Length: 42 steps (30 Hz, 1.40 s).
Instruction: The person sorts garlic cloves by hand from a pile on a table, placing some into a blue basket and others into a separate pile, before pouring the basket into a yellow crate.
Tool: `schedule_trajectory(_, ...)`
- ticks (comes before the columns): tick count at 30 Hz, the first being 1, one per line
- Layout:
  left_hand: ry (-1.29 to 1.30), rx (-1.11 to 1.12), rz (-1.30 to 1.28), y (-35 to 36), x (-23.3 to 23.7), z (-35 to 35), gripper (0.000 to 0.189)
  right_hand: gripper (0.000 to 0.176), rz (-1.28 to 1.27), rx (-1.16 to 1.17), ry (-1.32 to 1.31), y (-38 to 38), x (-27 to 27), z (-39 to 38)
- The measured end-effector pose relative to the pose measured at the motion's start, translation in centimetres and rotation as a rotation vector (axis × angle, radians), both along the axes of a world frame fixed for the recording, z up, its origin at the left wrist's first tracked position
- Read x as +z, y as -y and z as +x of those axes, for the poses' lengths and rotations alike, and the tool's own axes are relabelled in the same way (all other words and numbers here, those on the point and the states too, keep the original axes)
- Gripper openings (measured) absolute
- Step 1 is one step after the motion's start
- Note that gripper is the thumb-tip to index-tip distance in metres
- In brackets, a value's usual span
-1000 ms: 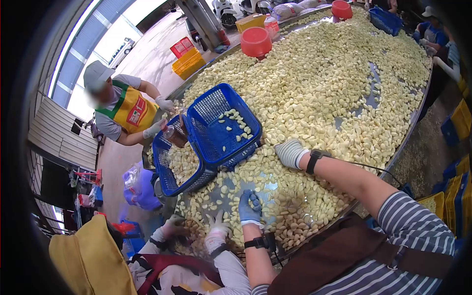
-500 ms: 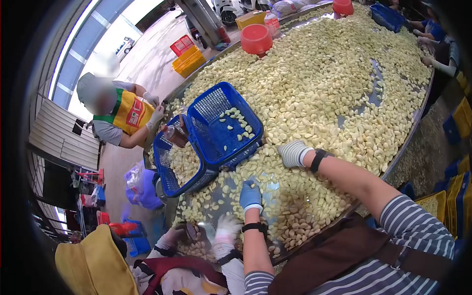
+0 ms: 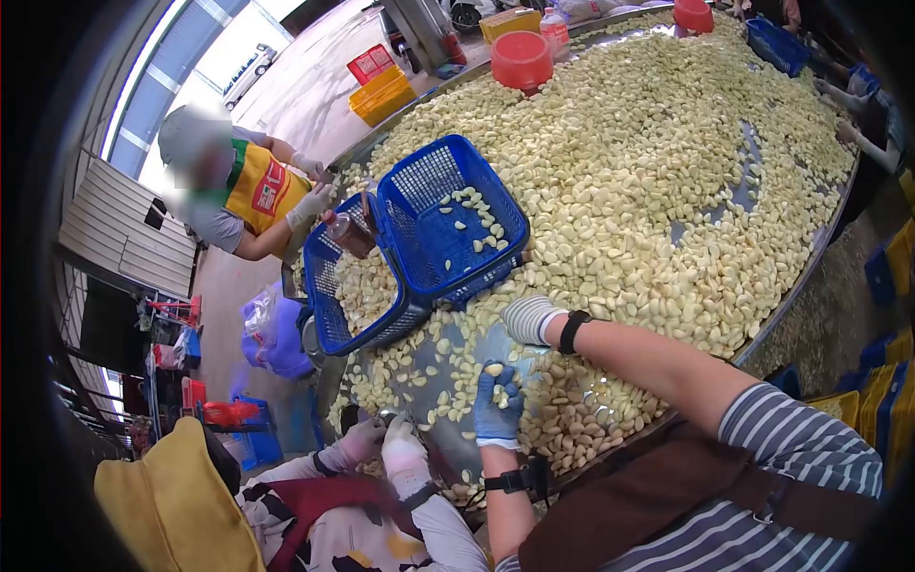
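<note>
Blue glove, my left hand (image 3: 498, 408), cupped round garlic cloves (image 3: 494, 371); my right hand (image 3: 527, 319), grip unclear, lies nearer the blue basket (image 3: 416, 191), far-left.

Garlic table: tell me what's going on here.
The camera wearer's blue-gloved left hand cups a few peeled garlic cloves above the metal table. The white-gloved right hand rests on the garlic heap beside a blue basket with a few cloves in it; a fuller basket sits beside that. A co-worker in a yellow apron stands by the baskets, and another person's gloved hands are at the near edge.
</note>
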<state>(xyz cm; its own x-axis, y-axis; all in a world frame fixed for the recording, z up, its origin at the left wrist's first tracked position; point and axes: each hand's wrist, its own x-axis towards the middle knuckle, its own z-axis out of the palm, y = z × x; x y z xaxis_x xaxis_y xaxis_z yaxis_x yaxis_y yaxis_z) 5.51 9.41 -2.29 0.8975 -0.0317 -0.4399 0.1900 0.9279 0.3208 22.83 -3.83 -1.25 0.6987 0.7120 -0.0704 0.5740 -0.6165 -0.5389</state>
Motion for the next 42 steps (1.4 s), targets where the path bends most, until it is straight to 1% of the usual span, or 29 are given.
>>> schedule_trajectory(2, 0.039, -0.003, -0.025, 0.2, 0.7, -0.1, 0.023, 0.017, -0.262, 0.061, 0.077, -1.2, -1.0, -0.4)
schedule_trajectory(3, 0.033, 0.021, -0.018, 0.5, 1.3, -0.3, 0.025, 0.018, -0.295, 0.079, 0.123, -1.5, -1.0, -0.7)
schedule_trajectory(8, 0.032, 0.04, 0.006, 1.2, 1.5, -1.5, 0.027, 0.017, -0.259, 0.024, 0.151, -1.1, -2.0, -0.7)
schedule_trajectory(10, -0.005, -0.023, 0.183, 2.6, 3.4, -1.9, 0.03, 0.016, -0.26, 0.033, 0.157, -0.5, -1.8, -0.7)
schedule_trajectory(11, -0.066, -0.033, 0.219, 3.6, 4.2, -2.1, 0.031, 0.018, -0.269, 0.034, 0.13, -0.3, -1.7, -0.4)
schedule_trajectory(12, -0.07, -0.035, 0.212, 4.4, 3.6, -2.4, 0.031, 0.018, -0.275, 0.034, 0.126, 0.1, -1.2, -0.3)
schedule_trajectory(14, -0.058, -0.282, 0.25, 5.9, 1.5, -3.0, 0.03, 0.022, -0.321, 0.099, 0.016, 0.7, 0.3, -0.2)
schedule_trajectory(15, -0.145, -0.42, 0.252, 6.7, 0.6, -3.4, 0.026, 0.025, -0.307, 0.073, -0.072, 0.9, 0.9, 0.0)
schedule_trajectory(16, -0.153, -0.572, 0.312, 7.7, -0.3, -3.7, 0.025, 0.025, -0.308, 0.07, -0.069, 1.5, 1.5, 0.0)
schedule_trajectory(18, -0.254, -0.883, 0.58, 9.7, 0.1, -4.2, 0.024, 0.022, -0.171, -0.124, -0.42, 3.5, 5.1, -1.0)
schedule_trajectory(19, -0.251, -0.884, 0.577, 9.6, -1.0, -4.6, 0.024, 0.023, -0.15, -0.163, -0.306, 4.5, 6.0, -1.8)
schedule_trajectory(20, -0.169, -0.851, 0.792, 9.1, -2.9, -5.0, 0.024, 0.023, -0.152, -0.165, -0.304, 5.3, 5.6, -2.0)
schedule_trajectory(21, -0.085, -0.808, 1.004, 8.6, -3.8, -5.2, 0.024, 0.022, -0.143, -0.101, -0.171, 5.9, 5.0, -2.1)
schedule_trajectory(22, -0.197, -0.754, 1.044, 7.5, -2.6, -5.0, 0.023, 0.022, -0.132, -0.035, -0.038, 6.3, 4.5, -2.2)
schedule_trajectory(23, -0.31, -0.7, 1.084, 5.7, -1.3, -4.5, 0.024, 0.019, -0.106, 0.018, 0.001, 6.4, 4.0, -2.8)
schedule_trajectory(24, -0.431, -0.601, 1.054, 4.4, -0.2, -4.0, 0.018, 0.019, -0.103, 0.012, 0.002, 6.1, 3.7, -3.5)
schedule_trajectory(26, -0.601, -0.264, 0.844, 0.5, -1.7, -3.8, 0.012, 0.018, -0.108, 0.189, 0.08, 5.2, 2.9, -5.1)
schedule_trajectory(27, -0.553, -0.134, 0.532, -1.5, -1.6, -4.6, 0.011, 0.017, -0.12, 0.213, 0.135, 4.8, 1.6, -5.9)
schedule_trajectory(28, -0.507, -0.005, 0.272, -2.8, -0.7, -5.3, 0.01, 0.017, -0.115, 0.212, 0.138, 4.3, 0.7, -6.1)
schedule_trajectory(30, -0.368, 0.151, 0.228, -2.9, 0.1, -6.7, 0.014, 0.019, -0.269, 0.202, 0.13, 2.9, -0.3, -6.5)
schedule_trajectory(32, -0.206, 0.165, 0.157, -1.7, -0.4, -8.2, 0.017, 0.022, -0.271, 0.212, 0.119, 2.0, -0.7, -6.6)
schedule_trajectory(33, -0.185, 0.105, 0.042, -1.0, 0.3, -8.6, 0.017, 0.023, -0.336, 0.22, 0.108, 1.6, 0.0, -6.6)
schedule_trajectory(34, -0.18, 0.086, -0.017, -0.4, -0.2, -8.8, 0.016, 0.024, -0.403, 0.225, 0.098, 1.2, 0.4, -6.5)
schedule_trajectory(36, -0.112, 0.01, 0.014, 0.2, -0.6, -9.6, 0.018, 0.024, -0.443, 0.242, 0.096, 0.7, 0.8, -6.3)
schedule_trajectory(37, -0.112, 0.01, 0.013, 0.5, -0.5, -9.7, 0.018, 0.025, -0.432, 0.245, 0.043, 0.7, 0.9, -6.0)
schedule_trajectory(39, -0.371, -0.032, 0.462, 1.1, 0.2, -9.6, 0.018, 0.025, -0.42, 0.242, -0.014, 0.9, 1.5, -6.0)
schedule_trajectory(40, -0.373, -0.037, 0.46, 1.6, 0.7, -9.2, 0.018, 0.025, -0.261, 0.127, -0.263, 1.2, 2.3, -6.3)
schedule_trajectory(42, -0.351, -0.178, 0.943, 3.2, 1.7, -8.1, 0.019, 0.026, 0.062, -0.118, -0.75, 2.3, 3.3, -7.1)
